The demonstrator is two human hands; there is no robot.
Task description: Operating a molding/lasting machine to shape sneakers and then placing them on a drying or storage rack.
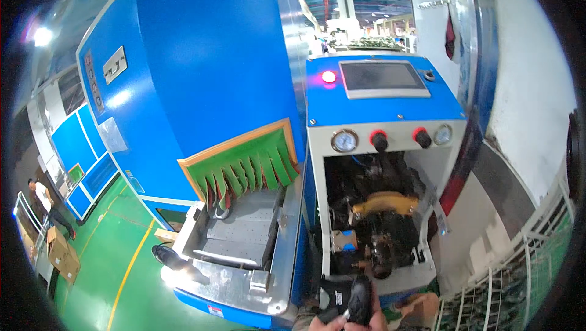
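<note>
At the bottom, close in front of me, is a black shoe (pixel 361 299), its toe pointing away. My right hand (pixel 376 320) is closed round its right side. My left hand (pixel 326 323) has its fingers closed at the shoe's near end, where a small pale bit shows between the hands. Just left of the shoe lies a black piece with a white label (pixel 337 297); whether it is part of a second shoe I cannot tell. Both hands are partly cut off by the lower edge. Beyond them stands a blue and white machine (pixel 381 108) with dark clamping parts in its opening.
A blue oven-like machine (pixel 213 44) stands left, with a green strip curtain (pixel 247 172) over a grey conveyor (pixel 238 230). A dark shoe (pixel 168 256) sits on its front ledge. White wire racks (pixel 488 294) are at right. A person (pixel 43 200) stands far left near cardboard boxes (pixel 62 254).
</note>
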